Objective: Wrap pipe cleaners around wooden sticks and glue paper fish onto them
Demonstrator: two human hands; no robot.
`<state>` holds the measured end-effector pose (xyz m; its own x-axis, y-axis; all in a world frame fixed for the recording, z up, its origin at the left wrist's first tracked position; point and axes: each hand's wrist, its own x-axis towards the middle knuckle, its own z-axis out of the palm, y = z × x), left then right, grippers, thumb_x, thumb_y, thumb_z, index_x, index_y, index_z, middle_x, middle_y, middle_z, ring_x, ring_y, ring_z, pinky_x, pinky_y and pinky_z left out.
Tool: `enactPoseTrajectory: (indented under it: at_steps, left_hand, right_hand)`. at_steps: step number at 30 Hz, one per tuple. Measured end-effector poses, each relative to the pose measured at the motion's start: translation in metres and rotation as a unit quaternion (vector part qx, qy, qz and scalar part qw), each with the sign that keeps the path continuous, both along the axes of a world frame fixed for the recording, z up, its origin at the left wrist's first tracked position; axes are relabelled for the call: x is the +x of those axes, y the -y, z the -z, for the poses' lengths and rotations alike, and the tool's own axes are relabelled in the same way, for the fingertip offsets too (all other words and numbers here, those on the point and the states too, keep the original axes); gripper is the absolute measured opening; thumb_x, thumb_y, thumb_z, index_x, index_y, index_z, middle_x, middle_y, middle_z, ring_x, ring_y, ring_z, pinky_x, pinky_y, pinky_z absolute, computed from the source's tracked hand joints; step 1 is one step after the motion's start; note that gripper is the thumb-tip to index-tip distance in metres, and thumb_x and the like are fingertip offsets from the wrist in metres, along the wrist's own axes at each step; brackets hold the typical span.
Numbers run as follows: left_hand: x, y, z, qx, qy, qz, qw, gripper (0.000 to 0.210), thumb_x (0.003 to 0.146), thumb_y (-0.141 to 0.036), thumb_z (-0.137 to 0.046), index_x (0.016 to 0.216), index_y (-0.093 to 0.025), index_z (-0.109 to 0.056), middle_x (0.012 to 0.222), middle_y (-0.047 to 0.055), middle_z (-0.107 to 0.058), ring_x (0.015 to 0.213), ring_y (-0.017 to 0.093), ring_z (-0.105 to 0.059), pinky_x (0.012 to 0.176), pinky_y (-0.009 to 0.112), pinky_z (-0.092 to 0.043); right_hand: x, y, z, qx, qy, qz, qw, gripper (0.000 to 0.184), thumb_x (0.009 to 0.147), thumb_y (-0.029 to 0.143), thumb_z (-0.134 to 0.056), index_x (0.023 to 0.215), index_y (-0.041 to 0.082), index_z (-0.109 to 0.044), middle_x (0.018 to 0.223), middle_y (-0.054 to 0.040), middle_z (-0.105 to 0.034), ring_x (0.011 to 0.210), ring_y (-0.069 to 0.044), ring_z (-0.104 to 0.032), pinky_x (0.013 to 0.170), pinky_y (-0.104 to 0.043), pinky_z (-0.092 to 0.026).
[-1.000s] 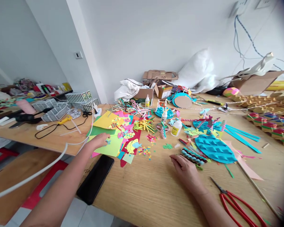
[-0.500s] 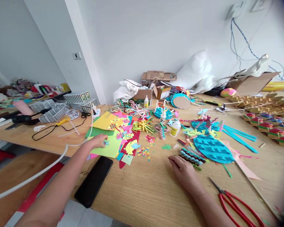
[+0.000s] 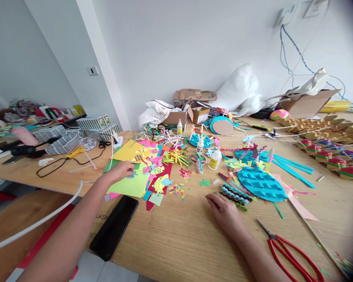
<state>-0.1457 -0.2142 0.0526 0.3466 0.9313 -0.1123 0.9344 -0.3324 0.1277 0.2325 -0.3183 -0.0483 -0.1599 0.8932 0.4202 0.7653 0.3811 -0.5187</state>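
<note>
My left hand [image 3: 124, 170] is over the light green paper sheet [image 3: 126, 185], its fingers curled down. A small blue paper fish [image 3: 132, 174] shows at the fingertips, partly covered by them. More paper cut-outs of fish, among them a yellow one with a blue fish [image 3: 166, 182] beside it, lie to the right on the coloured sheets. My right hand [image 3: 223, 211] rests on the bare wood with its fingers folded together and nothing visible in them. Just beyond it are twisted blue and brown yarn strands [image 3: 235, 194].
A black phone [image 3: 114, 227] lies near the front edge. Red-handled scissors [image 3: 291, 250] are right of my right forearm. Glue bottles [image 3: 215, 159] stand mid-table, near a woven blue disc [image 3: 261, 184]. A white cable [image 3: 55, 209] crosses at left. Cardboard boxes [image 3: 200, 115] sit against the wall.
My left hand has shifted slightly up and right across the green sheet, the small blue fish moving with it. My right hand stays in place; the whole view has moved a little.
</note>
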Motion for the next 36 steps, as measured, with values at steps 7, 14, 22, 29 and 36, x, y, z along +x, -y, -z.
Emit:
enactPoseTrajectory:
  at_steps: [7, 14, 22, 29, 36]
  left_hand:
    - [0.109, 0.051, -0.026, 0.184, 0.286, 0.197, 0.920, 0.012, 0.081, -0.017, -0.046, 0.078, -0.017, -0.058, 0.079, 0.002, -0.059, 0.077, 0.012, -0.055, 0.070, 0.023, -0.043]
    - [0.176, 0.093, 0.003, 0.222, 0.368, 0.290, 0.855, 0.016, 0.081, -0.009, -0.043, 0.090, -0.016, -0.055, 0.096, 0.008, -0.058, 0.092, 0.012, -0.056, 0.079, 0.024, -0.047]
    - [0.183, 0.101, 0.032, 0.234, 0.334, 0.330, 0.852, 0.017, 0.082, -0.008, -0.042, 0.091, -0.017, -0.053, 0.102, 0.008, -0.055, 0.103, 0.014, -0.051, 0.086, 0.027, -0.046]
    - [0.189, 0.106, 0.038, 0.117, 0.485, 0.168, 0.850, 0.028, 0.081, -0.009, -0.038, 0.105, -0.019, -0.048, 0.103, 0.010, -0.054, 0.098, 0.017, -0.053, 0.080, 0.032, -0.048]
    - [0.199, 0.103, 0.036, 0.036, 0.555, 0.104, 0.824, 0.011, 0.076, -0.016, -0.053, 0.086, -0.018, -0.058, 0.083, 0.004, -0.056, 0.077, 0.013, -0.055, 0.065, 0.023, -0.047]
  right_hand:
    - [-0.010, 0.001, -0.018, -0.147, -0.199, 0.017, 0.969, 0.020, 0.075, 0.033, -0.048, 0.078, 0.018, -0.060, 0.068, -0.0039, -0.063, 0.056, -0.016, -0.056, 0.052, -0.027, -0.042]
    - [-0.021, 0.013, -0.064, -0.306, -0.449, -0.099, 0.834, 0.031, 0.076, 0.045, -0.051, 0.083, 0.016, -0.057, 0.066, -0.0003, -0.057, 0.048, -0.007, -0.043, 0.045, -0.020, -0.030]
    - [-0.020, 0.016, -0.061, -0.381, -0.509, -0.132, 0.760, 0.030, 0.069, 0.045, -0.061, 0.069, 0.016, -0.052, 0.050, 0.0043, -0.047, 0.043, -0.006, -0.036, 0.043, -0.019, -0.024]
    - [-0.017, 0.019, -0.065, -0.267, -0.426, -0.039, 0.864, 0.033, 0.068, 0.050, -0.057, 0.066, 0.018, -0.050, 0.044, 0.0044, -0.046, 0.040, -0.007, -0.038, 0.041, -0.020, -0.028]
    - [-0.024, 0.031, -0.079, -0.043, -0.224, -0.016, 0.974, 0.013, 0.077, 0.030, -0.050, 0.075, 0.020, -0.058, 0.063, -0.0020, -0.059, 0.057, -0.013, -0.054, 0.049, -0.023, -0.041]
